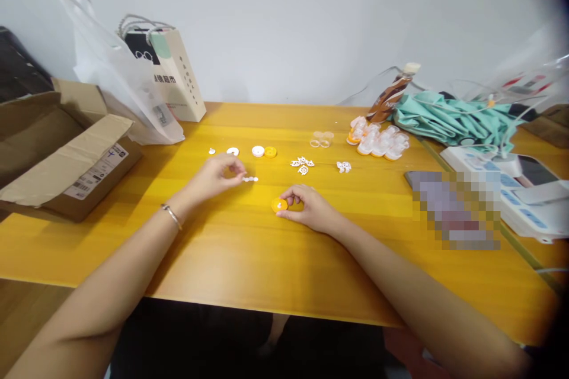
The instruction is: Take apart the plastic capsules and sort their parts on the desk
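Observation:
My right hand (306, 207) grips a round yellow disc-shaped part (276, 208) by its edge, thumb and fingers on opposite sides. A tiny white piece sits at the middle of that disc. Further left, my left hand (220, 176) is curled in a pinch, its fingertips at the end of a short row of small white pieces (251, 179). Whatever may be between those fingertips is too small to make out. Behind the hands lie a white round part (258, 151), a yellow round part (270, 152), a white ring-like part (232, 151) and a small white piece (212, 151).
White openwork pieces (303, 170) and a white cluster (344, 167) lie right of centre, near clear caps (320, 140) and clear-and-orange cases (382, 143). A cardboard box (71, 160) and bags stand left; a bottle (391, 95), teal cloth (453, 118) and power strip (524, 207) right.

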The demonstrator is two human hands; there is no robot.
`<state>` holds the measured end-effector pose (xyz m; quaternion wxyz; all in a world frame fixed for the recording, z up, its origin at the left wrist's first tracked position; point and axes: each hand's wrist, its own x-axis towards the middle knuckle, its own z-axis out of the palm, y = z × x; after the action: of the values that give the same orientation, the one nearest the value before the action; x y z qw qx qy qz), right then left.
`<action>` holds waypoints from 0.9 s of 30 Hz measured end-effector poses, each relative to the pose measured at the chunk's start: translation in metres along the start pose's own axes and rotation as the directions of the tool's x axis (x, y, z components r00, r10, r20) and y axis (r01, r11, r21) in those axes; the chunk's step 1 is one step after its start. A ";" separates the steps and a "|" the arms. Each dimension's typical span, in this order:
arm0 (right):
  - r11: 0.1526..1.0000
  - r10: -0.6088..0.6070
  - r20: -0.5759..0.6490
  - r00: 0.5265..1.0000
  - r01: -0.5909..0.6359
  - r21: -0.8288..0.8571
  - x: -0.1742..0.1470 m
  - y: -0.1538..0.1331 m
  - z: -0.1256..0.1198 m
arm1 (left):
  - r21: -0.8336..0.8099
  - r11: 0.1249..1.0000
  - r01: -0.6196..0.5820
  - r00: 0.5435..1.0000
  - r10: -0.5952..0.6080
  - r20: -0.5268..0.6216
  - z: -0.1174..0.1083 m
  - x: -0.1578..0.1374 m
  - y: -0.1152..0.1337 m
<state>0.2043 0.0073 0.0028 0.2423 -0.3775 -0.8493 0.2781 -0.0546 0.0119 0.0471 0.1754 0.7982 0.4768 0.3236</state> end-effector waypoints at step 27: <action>0.999 -0.015 0.015 1.000 0.015 -0.038 0.000 -0.002 -0.001 | 0.673 0.675 0.302 0.848 -0.513 0.133 -0.056 -0.008 -0.054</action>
<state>0.2043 0.0063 0.0048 0.2309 -0.3737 -0.8591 0.2627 -0.1308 0.0300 0.0536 0.0400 0.7213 0.6906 -0.0327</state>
